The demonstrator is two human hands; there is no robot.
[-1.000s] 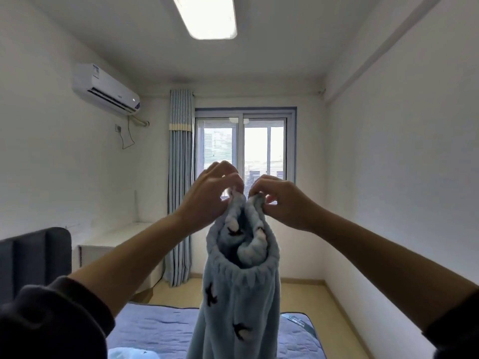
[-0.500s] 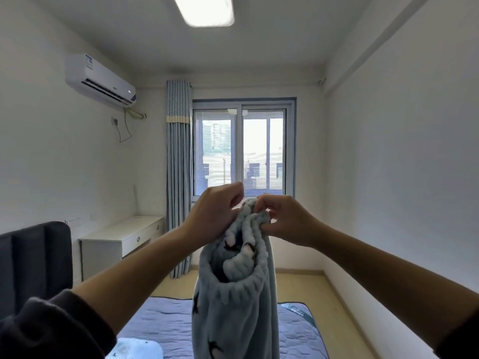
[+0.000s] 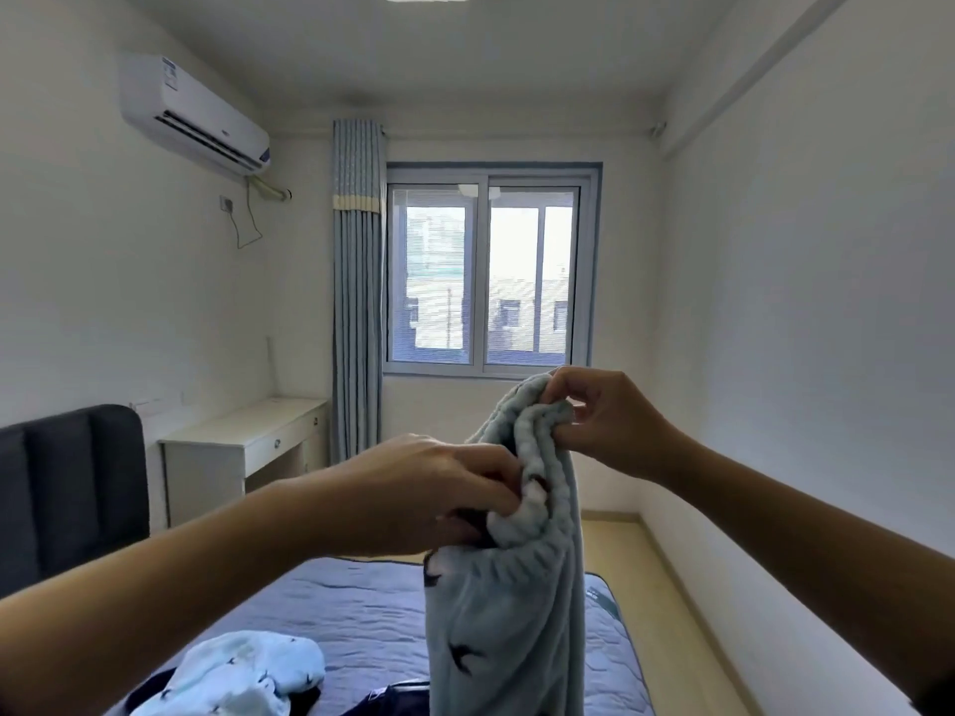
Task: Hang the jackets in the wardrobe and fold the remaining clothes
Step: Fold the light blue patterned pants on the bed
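Note:
A pale blue fleece garment (image 3: 509,622) with small dark bird prints hangs in the air over the bed. My right hand (image 3: 604,421) pinches the top of its ribbed waistband, held higher. Lower and to the left, my left hand (image 3: 429,490) grips the waistband's near edge, with its fingers curled into the opening. A second light blue printed garment (image 3: 243,674) lies crumpled on the bed at the bottom left, on top of dark clothing (image 3: 385,700).
A bed with a blue-purple quilted cover (image 3: 356,612) lies below, with a dark padded headboard (image 3: 67,488) on the left. A white desk (image 3: 243,447) stands by the left wall beside a striped curtain (image 3: 357,292) and a window (image 3: 488,273). Bare floor (image 3: 666,612) runs along the right.
Both hands have come down with the garment. My left hand has slid lower along the waistband and away from the right hand. The view has tilted down and shows more of the bed.

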